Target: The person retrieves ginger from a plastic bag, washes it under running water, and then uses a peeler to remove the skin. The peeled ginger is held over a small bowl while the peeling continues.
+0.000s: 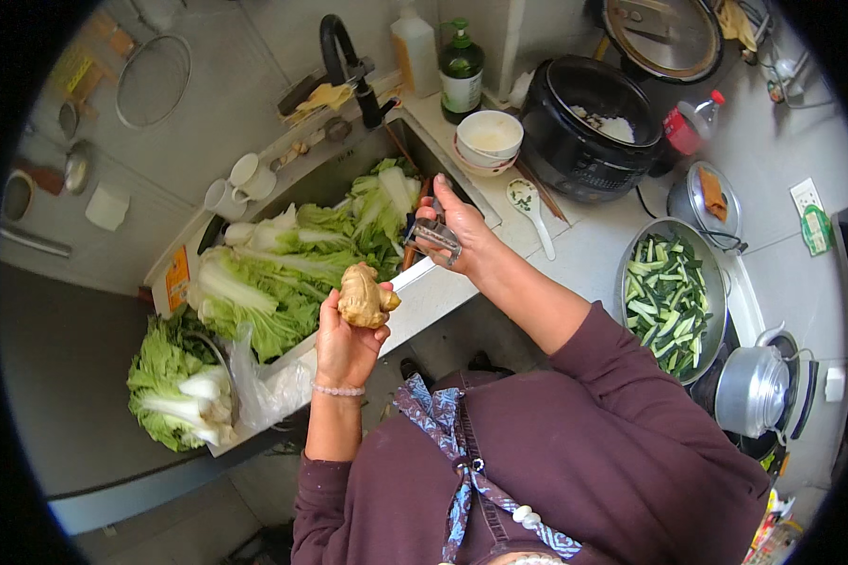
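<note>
A knobby piece of ginger root point(362, 296) lies in my left hand point(350, 346), fingers curled round its underside, just in front of the sink's near edge. My right hand point(459, 229) is up and to the right of it, over the sink's right corner, closed on a peeler point(434, 240) with a metal-looking head; part of its handle is hidden by the fingers. The ginger and the peeler are apart. Beyond my hands, large leafy Chinese cabbages point(275, 268) fill much of the sink point(311, 173).
Stacked bowls point(490, 135), a white spoon point(530, 212) and an open rice cooker point(588, 134) stand right of the sink. Farther right are a pan of cut green vegetables point(668, 296) and a kettle point(751, 392). Another cabbage point(184, 395) and a plastic bag point(272, 388) lie left.
</note>
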The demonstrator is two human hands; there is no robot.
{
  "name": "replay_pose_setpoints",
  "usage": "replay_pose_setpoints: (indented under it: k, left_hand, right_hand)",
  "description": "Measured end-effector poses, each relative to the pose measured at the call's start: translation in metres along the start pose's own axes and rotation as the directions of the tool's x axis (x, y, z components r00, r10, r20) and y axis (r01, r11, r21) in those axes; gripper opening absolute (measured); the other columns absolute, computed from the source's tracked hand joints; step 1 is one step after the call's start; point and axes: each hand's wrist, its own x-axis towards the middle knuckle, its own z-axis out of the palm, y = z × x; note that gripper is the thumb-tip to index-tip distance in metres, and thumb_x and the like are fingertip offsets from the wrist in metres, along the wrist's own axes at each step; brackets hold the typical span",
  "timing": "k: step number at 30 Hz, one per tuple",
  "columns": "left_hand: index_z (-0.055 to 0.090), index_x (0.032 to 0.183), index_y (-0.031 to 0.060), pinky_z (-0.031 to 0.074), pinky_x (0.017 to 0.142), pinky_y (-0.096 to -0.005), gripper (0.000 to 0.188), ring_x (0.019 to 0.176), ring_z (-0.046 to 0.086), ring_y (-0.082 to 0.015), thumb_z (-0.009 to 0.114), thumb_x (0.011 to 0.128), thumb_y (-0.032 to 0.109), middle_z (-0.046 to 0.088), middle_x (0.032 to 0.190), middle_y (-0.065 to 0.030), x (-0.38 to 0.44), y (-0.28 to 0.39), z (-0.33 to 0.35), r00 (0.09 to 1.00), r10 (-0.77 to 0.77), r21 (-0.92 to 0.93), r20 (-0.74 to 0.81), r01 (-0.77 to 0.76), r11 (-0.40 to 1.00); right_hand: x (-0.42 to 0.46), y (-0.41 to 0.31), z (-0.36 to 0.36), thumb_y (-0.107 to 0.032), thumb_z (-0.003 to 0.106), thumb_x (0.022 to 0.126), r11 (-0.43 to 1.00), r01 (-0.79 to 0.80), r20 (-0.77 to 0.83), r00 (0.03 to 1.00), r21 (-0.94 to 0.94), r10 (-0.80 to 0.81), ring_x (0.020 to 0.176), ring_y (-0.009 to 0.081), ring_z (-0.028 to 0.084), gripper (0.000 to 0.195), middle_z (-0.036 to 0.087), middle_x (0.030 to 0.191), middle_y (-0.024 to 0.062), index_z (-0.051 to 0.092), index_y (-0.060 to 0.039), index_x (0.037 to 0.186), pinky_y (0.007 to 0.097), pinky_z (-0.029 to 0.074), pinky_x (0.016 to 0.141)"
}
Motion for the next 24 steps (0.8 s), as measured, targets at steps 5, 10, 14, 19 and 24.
replay_pose_setpoints:
  k: [5, 10, 14, 19, 24]
  left_hand:
    - [0.041, 0.123, 0.0088, 0.04, 0.058, -0.0236, 0.051, 0.08, 0.052, -0.0153, 0.023, 0.093, 0.046, 0.056, 0.108, -0.0122, -0.026, 0.001, -0.018, 0.998, 0.045, 0.026, -0.048, -0.044, 0.999]
    - [0.043, 0.124, 0.0103, 0.041, 0.063, -0.0244, 0.063, 0.079, 0.052, -0.0139, 0.024, 0.089, 0.059, 0.058, 0.097, -0.0071, -0.061, 0.018, -0.035, 0.984, 0.14, 0.065, -0.112, -0.133, 0.989]
    - [0.046, 0.123, 0.0109, 0.043, 0.075, -0.0308, 0.068, 0.078, 0.052, -0.0129, 0.025, 0.086, 0.063, 0.057, 0.083, -0.0033, -0.095, 0.033, -0.057, 0.978, 0.164, -0.013, -0.129, -0.167, 0.986]
    - [0.044, 0.124, 0.0102, 0.045, 0.074, -0.035, 0.062, 0.076, 0.053, -0.0167, 0.026, 0.088, 0.058, 0.056, 0.084, -0.0047, -0.136, 0.04, -0.093, 0.986, 0.14, -0.238, -0.089, -0.158, 0.958]
    - [0.043, 0.123, 0.0076, 0.046, 0.07, -0.0324, 0.054, 0.078, 0.053, -0.0196, 0.027, 0.091, 0.048, 0.055, 0.092, -0.007, -0.167, 0.044, -0.123, 0.972, 0.186, -0.261, -0.142, -0.218, 0.94]
  right_hand:
    - [0.007, 0.037, 0.005, -0.055, 0.041, 0.086, 0.984, -0.176, 0.176, 0.969, -0.005, 0.174, 0.035, 0.0136, 0.032, 0.046, 0.043, 0.054, 0.0008, 0.042, -0.0096, 0.079, 0.0273, 0.025, 0.031]
    - [-0.002, 0.07, 0.036, -0.056, 0.038, 0.086, 0.966, -0.257, 0.276, 0.928, -0.007, 0.249, 0.036, 0.0113, 0.027, 0.047, 0.038, 0.051, -0.0021, 0.039, -0.0117, 0.071, 0.0244, 0.023, 0.035]
    - [-0.008, 0.103, 0.061, -0.057, 0.039, 0.085, 0.889, -0.45, 0.474, 0.803, 0.084, 0.361, 0.041, 0.0101, 0.031, 0.05, 0.037, 0.052, -0.0017, 0.04, -0.0083, 0.074, 0.0221, 0.027, 0.033]
    - [-0.009, 0.151, 0.071, -0.04, 0.043, 0.091, 0.813, -0.569, 0.637, 0.674, 0.123, 0.374, 0.042, 0.0104, 0.033, 0.039, 0.038, 0.053, 0.0002, 0.044, -0.0025, 0.08, 0.0226, 0.03, 0.035]
    - [-0.008, 0.192, 0.089, -0.036, 0.044, 0.091, 0.882, -0.472, 0.309, 0.838, -0.007, 0.451, 0.046, 0.0119, 0.041, 0.033, 0.05, 0.061, 0.0033, 0.046, -0.0035, 0.086, 0.0246, 0.035, 0.038]
